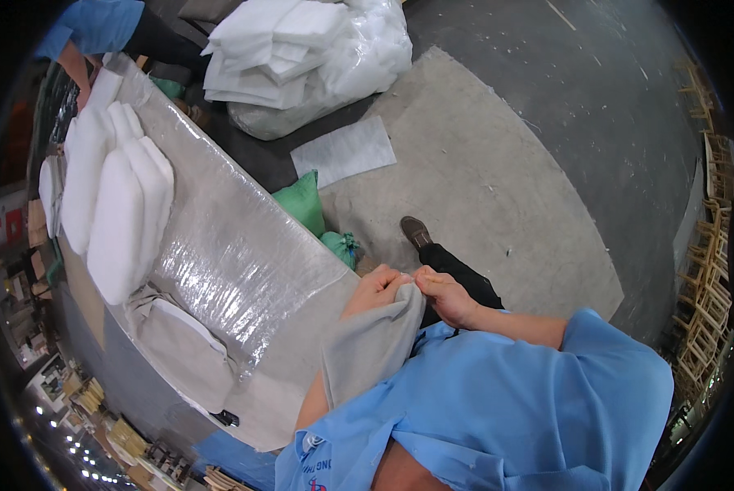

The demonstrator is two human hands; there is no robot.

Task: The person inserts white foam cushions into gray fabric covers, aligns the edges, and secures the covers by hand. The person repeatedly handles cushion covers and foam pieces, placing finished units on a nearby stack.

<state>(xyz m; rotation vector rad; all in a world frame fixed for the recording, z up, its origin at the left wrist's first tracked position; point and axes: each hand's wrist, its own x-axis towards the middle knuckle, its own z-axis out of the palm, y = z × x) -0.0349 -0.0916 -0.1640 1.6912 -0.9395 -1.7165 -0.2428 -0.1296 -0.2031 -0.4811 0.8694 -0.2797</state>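
Observation:
A grey fabric cover (365, 353) hangs over my left forearm beside the table edge. My left hand (381, 286) is closed on the upper edge of this cover, its fingers bent. Close beside it, my right hand (444, 296) pinches the same edge between thumb and fingers. The two hands nearly meet, and the exact spot they grip is partly hidden by the fingers. On the table, covered with clear plastic film (228, 254), lies another grey cover with a white pad (183, 348) showing along one side.
Several thick white cushion pads (121, 204) lie at the table's far left. Beyond, a person in a blue shirt (105, 29) reaches over the far end. White sheets of padding (277, 49) top a plastic-wrapped bundle on the floor. Green sacks (303, 202) stand against the table.

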